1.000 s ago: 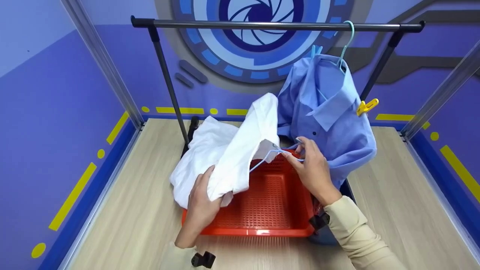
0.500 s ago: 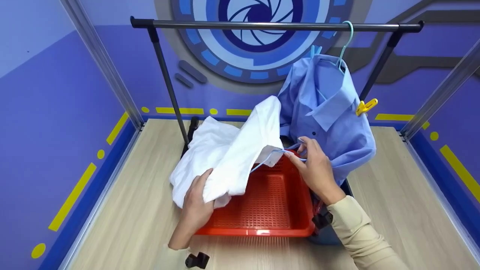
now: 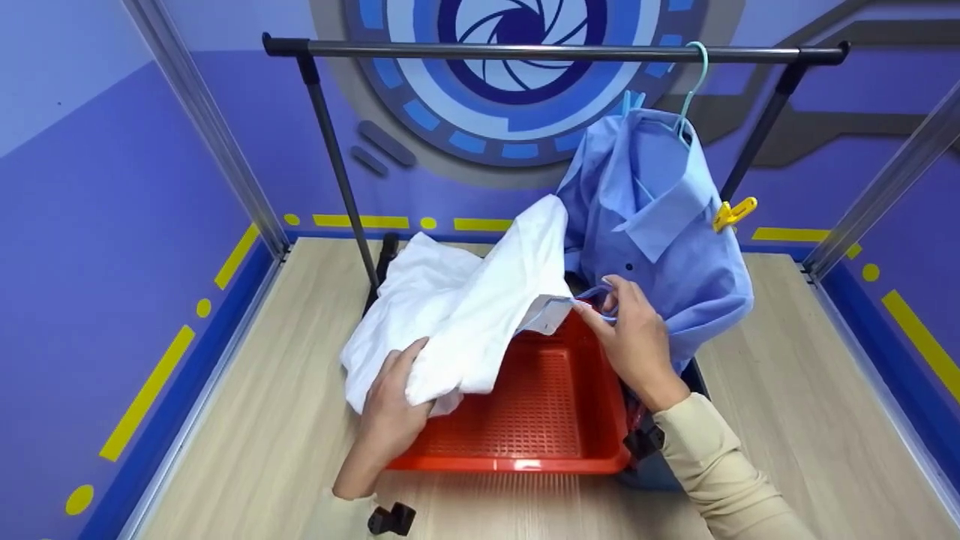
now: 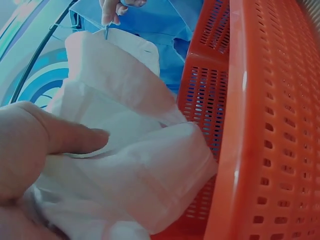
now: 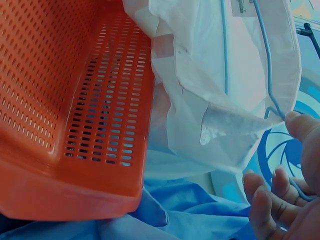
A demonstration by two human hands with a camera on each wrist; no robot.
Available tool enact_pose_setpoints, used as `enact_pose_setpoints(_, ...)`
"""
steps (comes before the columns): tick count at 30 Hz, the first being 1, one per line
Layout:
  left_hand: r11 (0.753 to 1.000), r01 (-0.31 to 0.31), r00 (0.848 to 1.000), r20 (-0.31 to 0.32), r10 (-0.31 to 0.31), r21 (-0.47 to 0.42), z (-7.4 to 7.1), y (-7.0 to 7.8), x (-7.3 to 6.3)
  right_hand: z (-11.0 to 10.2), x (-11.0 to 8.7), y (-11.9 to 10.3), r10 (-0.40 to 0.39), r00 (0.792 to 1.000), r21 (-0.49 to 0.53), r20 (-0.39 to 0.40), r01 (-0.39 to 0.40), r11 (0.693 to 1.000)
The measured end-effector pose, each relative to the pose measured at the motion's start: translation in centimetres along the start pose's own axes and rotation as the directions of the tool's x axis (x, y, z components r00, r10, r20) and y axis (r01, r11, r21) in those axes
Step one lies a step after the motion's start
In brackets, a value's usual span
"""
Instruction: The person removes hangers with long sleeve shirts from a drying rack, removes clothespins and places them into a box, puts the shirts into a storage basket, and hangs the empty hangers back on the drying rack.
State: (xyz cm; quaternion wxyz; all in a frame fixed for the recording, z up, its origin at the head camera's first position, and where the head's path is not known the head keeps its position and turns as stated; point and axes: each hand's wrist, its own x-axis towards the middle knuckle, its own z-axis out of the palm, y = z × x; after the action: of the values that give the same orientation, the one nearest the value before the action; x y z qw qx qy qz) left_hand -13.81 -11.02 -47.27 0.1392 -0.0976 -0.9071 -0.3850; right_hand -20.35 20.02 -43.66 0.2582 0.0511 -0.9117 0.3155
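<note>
A white shirt point(image 3: 469, 315) is draped over the left part of a red plastic basket point(image 3: 525, 463). My left hand point(image 3: 391, 401) grips the shirt's near edge, its thumb on top of the cloth in the left wrist view. With thumb and fingers my right hand point(image 3: 634, 337) holds a light blue clothes hanger point(image 5: 268, 65) at its hook end, right at the shirt's collar. Most of the hanger lies inside the shirt; the right wrist view shows its wire through the neck opening, near a small label point(image 5: 243, 7).
A black garment rack point(image 3: 480, 50) spans the back. From its right side a blue shirt point(image 3: 652, 225) hangs on a mint hanger point(image 3: 703, 71), with a yellow clothespin point(image 3: 733, 214) on its shoulder. Behind the basket's right side stands a dark container point(image 3: 652, 478).
The white shirt's collar has shifted right along the hanger toward my right hand, so less wire shows. My left hand has moved slightly left and down with the cloth.
</note>
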Motion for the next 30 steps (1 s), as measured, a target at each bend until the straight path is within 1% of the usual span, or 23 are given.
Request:
enact_pose_setpoints(3, 1.000, 0.011, 1.000, 0.005, -0.011, 0.002, 0.0, 0.4, 0.0, 0.1, 0.0, -0.3, -0.008, 1.000, -0.027, -0.027, 0.007, 1.000)
enact_pose_setpoints(5, 1.000, 0.008, 1.000, 0.011, -0.008, 0.019, 0.0, 0.7, -0.1, 0.2, -0.1, -0.5, -0.014, 0.999, -0.044, -0.041, 0.012, 0.999)
enact_pose_setpoints(10, 0.996, -0.020, 0.999, 0.035, 0.017, 0.088, 0.1, 1.4, -0.2, 0.3, -0.2, -1.0, -0.018, 0.998, -0.059, -0.063, 0.014, 0.998)
enact_pose_setpoints(14, 0.990, -0.051, 0.998, 0.031, 0.047, 0.128, 0.5, 2.0, -0.2, 0.3, -0.2, -1.2, -0.017, 0.997, -0.065, -0.077, 0.012, 0.998)
enact_pose_setpoints(16, 0.988, -0.056, 0.998, 0.022, 0.053, 0.146, 0.7, 2.3, -0.2, 0.3, -0.3, -1.2, -0.016, 0.996, -0.075, -0.084, 0.010, 0.997)
enact_pose_setpoints(19, 0.981, -0.050, 0.999, 0.019, 0.048, 0.186, 1.0, 2.9, 0.0, 0.3, -0.5, -1.4, -0.009, 0.995, -0.094, -0.096, 0.000, 0.996)
enact_pose_setpoints(22, 0.967, -0.043, 0.999, 0.025, 0.038, 0.249, 1.3, 3.5, 0.2, 0.3, -0.8, -1.6, 0.001, 0.994, -0.117, -0.111, -0.014, 0.993)
enact_pose_setpoints(25, 0.953, -0.037, 0.999, 0.012, 0.035, 0.301, 1.8, 3.9, 0.4, 0.4, -1.1, -2.0, 0.008, 0.992, -0.133, -0.127, -0.025, 0.991)
enact_pose_setpoints(27, 0.947, -0.023, 1.000, -0.004, 0.026, 0.319, 2.2, 4.2, 0.6, 0.4, -1.3, -2.2, 0.008, 0.991, -0.139, -0.132, -0.026, 0.990)
enact_pose_setpoints(30, 0.946, 0.009, 0.999, -0.032, 0.002, 0.323, 2.6, 4.6, 0.8, 0.5, -1.4, -2.5, -0.001, 0.990, -0.152, -0.141, -0.020, 0.988)
